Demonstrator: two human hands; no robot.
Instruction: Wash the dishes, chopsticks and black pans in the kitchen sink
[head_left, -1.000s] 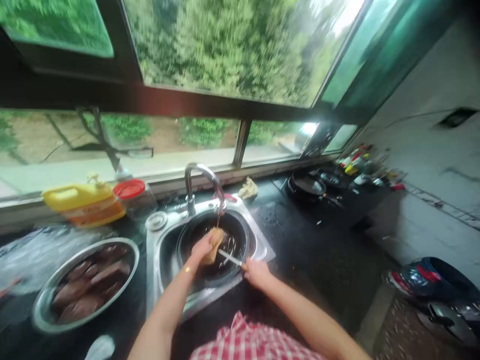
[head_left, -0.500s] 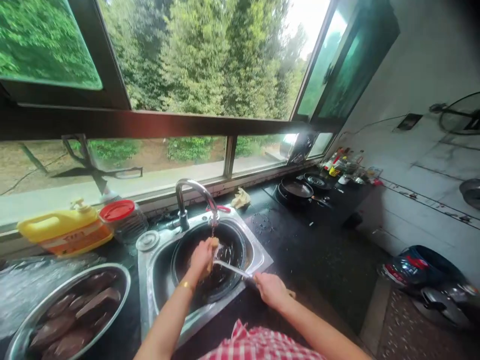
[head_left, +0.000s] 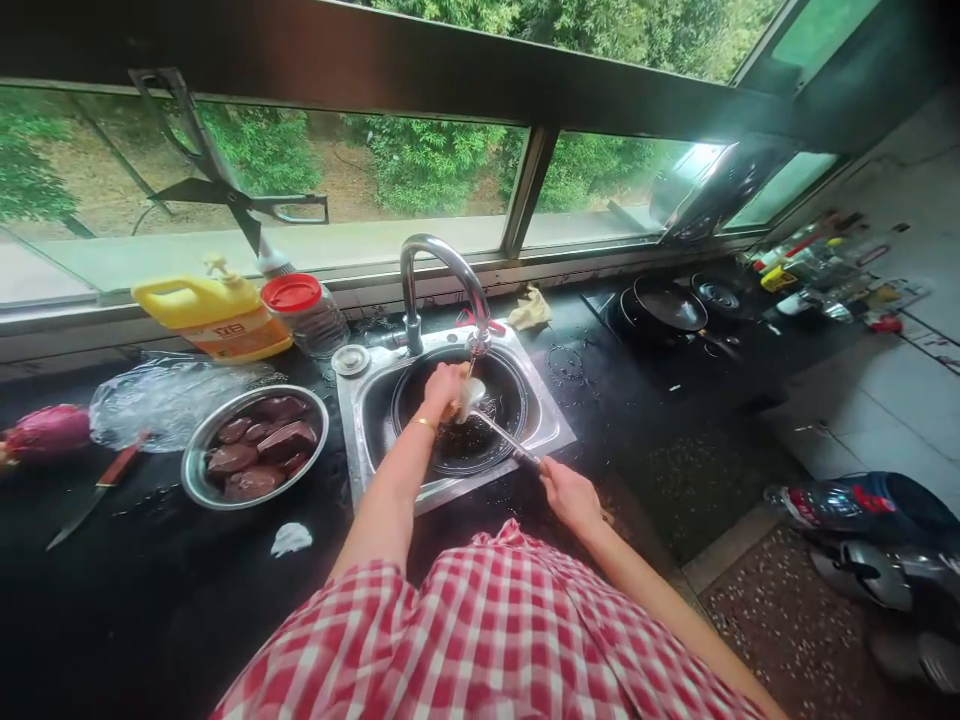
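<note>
Head view: my right hand point(head_left: 571, 496) grips the ladle point(head_left: 501, 430); my left hand point(head_left: 444, 387) grips a tan scrubber point(head_left: 460, 406) at its bowl. Scrubbing looks underway, unfinished.

The sink point(head_left: 546, 428) is finished in silver, as is the utensil point(head_left: 506, 437) held over it. Left of the sink, the jug point(head_left: 191, 300) is coloured yellow, the jar lid point(head_left: 291, 292) red, the meat point(head_left: 255, 450) dark maroon. Nearest its front edge, the shirt point(head_left: 487, 620) is checked red and white.
</note>
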